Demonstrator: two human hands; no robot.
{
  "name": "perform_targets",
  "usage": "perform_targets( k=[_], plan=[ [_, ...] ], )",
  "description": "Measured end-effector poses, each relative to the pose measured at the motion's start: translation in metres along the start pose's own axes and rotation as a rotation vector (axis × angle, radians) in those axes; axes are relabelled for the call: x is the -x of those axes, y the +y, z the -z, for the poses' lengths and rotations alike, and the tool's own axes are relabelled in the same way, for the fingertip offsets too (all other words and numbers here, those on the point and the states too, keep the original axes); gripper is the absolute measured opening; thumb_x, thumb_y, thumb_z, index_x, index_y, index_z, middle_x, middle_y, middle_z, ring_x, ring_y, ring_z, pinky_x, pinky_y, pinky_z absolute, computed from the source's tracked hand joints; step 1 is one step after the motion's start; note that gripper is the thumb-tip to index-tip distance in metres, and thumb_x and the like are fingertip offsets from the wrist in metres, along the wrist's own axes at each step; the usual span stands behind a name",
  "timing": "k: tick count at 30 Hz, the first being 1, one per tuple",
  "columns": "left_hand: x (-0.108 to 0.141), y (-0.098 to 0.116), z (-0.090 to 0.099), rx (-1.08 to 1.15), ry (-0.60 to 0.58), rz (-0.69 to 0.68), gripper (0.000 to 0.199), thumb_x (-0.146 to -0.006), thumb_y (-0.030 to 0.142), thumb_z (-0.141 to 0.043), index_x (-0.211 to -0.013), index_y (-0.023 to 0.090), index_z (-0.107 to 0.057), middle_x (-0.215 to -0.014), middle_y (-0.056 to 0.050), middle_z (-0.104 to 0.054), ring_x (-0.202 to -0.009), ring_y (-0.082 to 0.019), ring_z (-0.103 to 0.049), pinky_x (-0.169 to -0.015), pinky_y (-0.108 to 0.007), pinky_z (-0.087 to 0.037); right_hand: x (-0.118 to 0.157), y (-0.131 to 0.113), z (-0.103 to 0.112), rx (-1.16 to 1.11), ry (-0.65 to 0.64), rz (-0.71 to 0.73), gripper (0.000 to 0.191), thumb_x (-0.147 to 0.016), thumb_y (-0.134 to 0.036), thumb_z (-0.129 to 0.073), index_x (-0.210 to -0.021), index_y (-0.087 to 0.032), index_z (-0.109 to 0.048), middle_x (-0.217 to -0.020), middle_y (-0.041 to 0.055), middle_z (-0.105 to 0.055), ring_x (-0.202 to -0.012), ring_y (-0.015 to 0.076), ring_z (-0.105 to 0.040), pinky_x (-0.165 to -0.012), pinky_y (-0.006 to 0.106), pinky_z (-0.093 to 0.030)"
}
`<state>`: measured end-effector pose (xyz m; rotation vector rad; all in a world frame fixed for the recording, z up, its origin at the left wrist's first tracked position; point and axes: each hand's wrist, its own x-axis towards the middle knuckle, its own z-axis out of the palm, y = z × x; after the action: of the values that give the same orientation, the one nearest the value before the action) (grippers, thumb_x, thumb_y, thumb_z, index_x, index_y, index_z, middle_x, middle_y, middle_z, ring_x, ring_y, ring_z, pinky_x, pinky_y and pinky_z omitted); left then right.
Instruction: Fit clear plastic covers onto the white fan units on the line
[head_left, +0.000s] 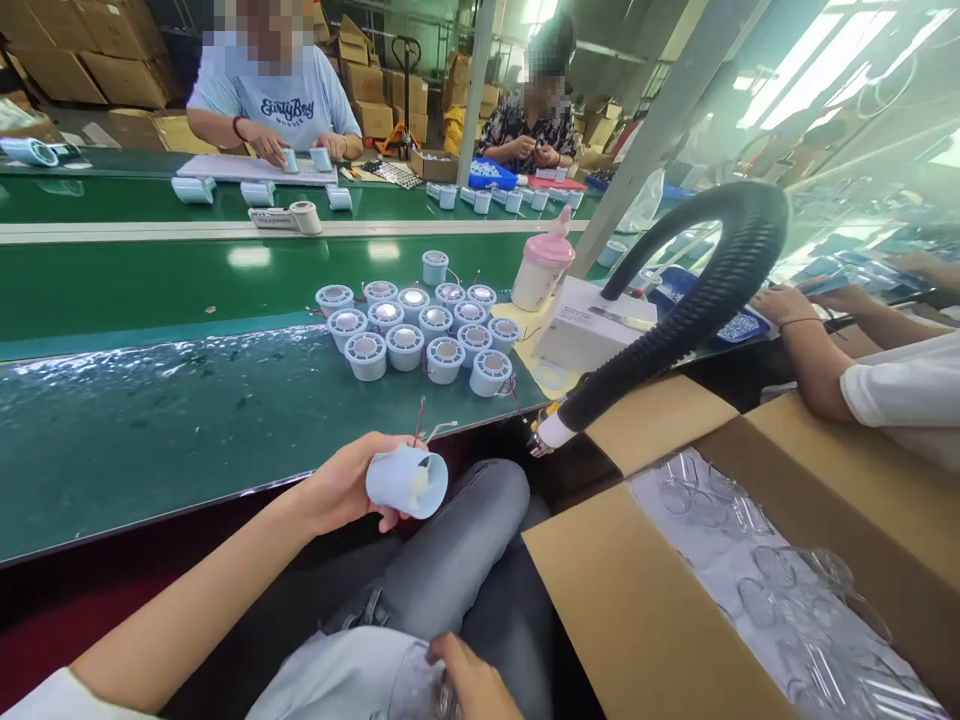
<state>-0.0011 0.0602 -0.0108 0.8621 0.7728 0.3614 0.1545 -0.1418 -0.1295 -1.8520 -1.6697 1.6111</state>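
Observation:
My left hand [346, 482] is wrapped round a light-blue plastic fan housing [391, 480], holding it above my lap. The housing lies tilted with its open end toward the right; something whitish shows inside, and thin red and white wires stick out at its top. Low in the view, against my shirt, my right hand [480, 684] has curled fingers round something see-through that I cannot make out, partly cut off by the frame edge. Several similar light-blue housings [405, 345] stand grouped on the green bench [187, 420], with silvery round centres and thin wires.
To the right, an open cardboard box [622, 600] holds clear plastic parts [795, 590]. A black flexible hose [697, 310] arches beside a white box-shaped device [592, 325] and a pink-lidded bottle [541, 262]. Two people work across the conveyor [112, 275]; another person's arm [817, 370] reaches in at right.

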Motion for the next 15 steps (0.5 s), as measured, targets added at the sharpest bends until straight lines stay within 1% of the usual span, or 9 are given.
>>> perform_targets(
  k=[2,4,5,7,9,10,12,14,15],
  plan=[
    [-0.002,-0.007,-0.003,0.066,-0.049,0.096,0.043,-0.078,0.055,-0.054,-0.092,0.014,-0.056,-0.069,-0.003,-0.061,-0.046,-0.012,-0.054,-0.031,-0.018,-0.038,0.005,-0.007,0.011,0.021,0.006,0.02,0.038,-0.065,-0.029,-0.071,-0.101,-0.02,-0.064,-0.1,0.0107,-0.071,-0.091,0.0305,-0.066,-0.082,0.039,-0.051],
    [-0.005,-0.011,-0.005,0.059,-0.109,0.181,0.045,-0.079,0.057,-0.056,-0.085,0.013,-0.058,-0.067,-0.003,-0.059,-0.043,-0.01,-0.052,-0.027,-0.016,-0.033,0.013,-0.012,0.033,-0.084,0.088,0.171,0.026,-0.074,-0.035,-0.063,-0.095,-0.02,-0.067,-0.1,0.01,-0.069,-0.094,0.0274,-0.065,-0.085,0.037,-0.05],
    [-0.008,-0.013,-0.006,0.039,-0.137,0.222,0.046,-0.08,0.057,-0.055,-0.082,0.012,-0.059,-0.065,-0.003,-0.059,-0.041,-0.01,-0.051,-0.026,-0.015,-0.032,0.017,-0.014,0.046,-0.151,0.137,0.267,0.026,-0.079,-0.039,-0.059,-0.093,-0.02,-0.068,-0.102,0.0099,-0.068,-0.096,0.026,-0.064,-0.086,0.036,-0.05],
    [-0.013,-0.016,-0.007,-0.022,-0.172,0.293,0.046,-0.082,0.056,-0.052,-0.08,0.011,-0.06,-0.061,-0.003,-0.058,-0.037,-0.008,-0.047,-0.025,-0.015,-0.03,0.022,-0.02,0.074,-0.194,0.252,0.477,0.034,-0.084,-0.045,-0.054,-0.102,-0.02,-0.069,-0.113,0.0114,-0.062,-0.102,0.0248,-0.062,-0.09,0.035,-0.05],
    [-0.019,-0.019,-0.009,-0.117,-0.219,0.358,0.043,-0.082,0.054,-0.052,-0.08,0.012,-0.061,-0.061,-0.002,-0.057,-0.035,-0.008,-0.043,-0.025,-0.016,-0.028,0.022,-0.028,0.096,-0.025,0.389,0.622,0.041,-0.085,-0.04,-0.055,-0.12,-0.021,-0.064,-0.123,0.0135,-0.054,-0.108,0.0258,-0.059,-0.092,0.037,-0.05],
    [-0.022,-0.02,-0.011,-0.186,-0.257,0.376,0.042,-0.082,0.053,-0.052,-0.08,0.012,-0.061,-0.061,-0.001,-0.056,-0.035,-0.007,-0.041,-0.025,-0.016,-0.027,0.02,-0.033,0.104,0.115,0.465,0.645,0.045,-0.084,-0.035,-0.056,-0.127,-0.022,-0.06,-0.126,0.0142,-0.051,-0.109,0.0271,-0.058,-0.091,0.039,-0.051],
    [-0.025,-0.021,-0.016,-0.386,-0.344,0.347,0.039,-0.082,0.052,-0.05,-0.081,0.014,-0.061,-0.063,0.0,-0.053,-0.039,-0.008,-0.04,-0.027,-0.017,-0.027,0.013,-0.043,0.113,0.391,0.593,0.603,0.053,-0.083,-0.023,-0.057,-0.135,-0.025,-0.054,-0.128,0.0157,-0.049,-0.111,0.0307,-0.056,-0.089,0.044,-0.052],
    [-0.025,-0.02,-0.022,-0.679,-0.38,0.191,0.035,-0.085,0.047,-0.048,-0.081,0.015,-0.063,-0.068,-0.001,-0.053,-0.049,-0.01,-0.045,-0.037,-0.018,-0.035,0.006,-0.05,0.116,0.536,0.632,0.505,0.052,-0.081,-0.017,-0.057,-0.133,-0.024,-0.057,-0.129,0.0174,-0.048,-0.11,0.0337,-0.055,-0.084,0.047,-0.054],
    [-0.023,-0.019,-0.025,-0.845,-0.355,0.079,0.032,-0.085,0.043,-0.048,-0.082,0.016,-0.065,-0.073,-0.002,-0.055,-0.057,-0.012,-0.05,-0.046,-0.02,-0.041,0.003,-0.052,0.116,0.559,0.62,0.465,0.048,-0.08,-0.016,-0.058,-0.127,-0.024,-0.061,-0.13,0.0177,-0.048,-0.11,0.0345,-0.055,-0.083,0.048,-0.054]
  ],
)
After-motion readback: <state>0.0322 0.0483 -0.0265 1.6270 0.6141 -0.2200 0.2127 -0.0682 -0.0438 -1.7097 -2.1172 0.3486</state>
